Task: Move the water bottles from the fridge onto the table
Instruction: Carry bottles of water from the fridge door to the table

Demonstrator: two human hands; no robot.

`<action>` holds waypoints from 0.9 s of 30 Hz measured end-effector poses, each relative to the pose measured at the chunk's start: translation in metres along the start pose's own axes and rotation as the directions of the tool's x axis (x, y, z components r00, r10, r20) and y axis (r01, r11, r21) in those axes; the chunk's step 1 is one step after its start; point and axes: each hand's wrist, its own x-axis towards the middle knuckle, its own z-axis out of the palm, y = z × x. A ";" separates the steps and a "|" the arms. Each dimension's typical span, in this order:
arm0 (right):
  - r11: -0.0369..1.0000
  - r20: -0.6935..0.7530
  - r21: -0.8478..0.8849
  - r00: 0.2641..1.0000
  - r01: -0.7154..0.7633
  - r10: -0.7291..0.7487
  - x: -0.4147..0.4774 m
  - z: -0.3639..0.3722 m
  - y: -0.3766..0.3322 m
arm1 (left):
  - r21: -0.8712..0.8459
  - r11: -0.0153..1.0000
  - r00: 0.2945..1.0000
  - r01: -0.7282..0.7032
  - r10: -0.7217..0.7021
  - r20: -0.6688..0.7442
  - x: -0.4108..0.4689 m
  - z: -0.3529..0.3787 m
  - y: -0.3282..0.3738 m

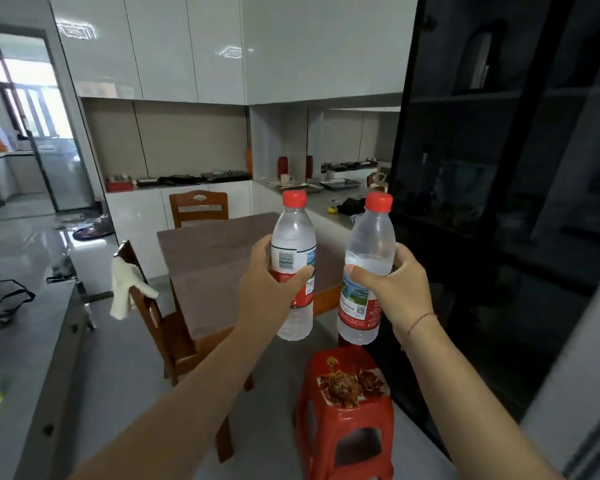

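Each hand is closed around the middle of an upright, red-capped water bottle held in the air: the left hand [271, 285] wraps the left bottle [293, 268], the right hand [392, 292] the right bottle [366, 271], both short of the brown table [215, 258] ahead. The red stool [347, 410] (with food scraps on top) stands between the person and the table, so a shin could catch it. The bottles, near each other, could also knock together when set down.
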 end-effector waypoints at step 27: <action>0.980 -0.151 -0.038 0.970 -0.197 0.189 0.315 0.119 0.190 | -0.117 0.971 0.951 0.210 -0.175 0.255 0.312 0.152 -0.238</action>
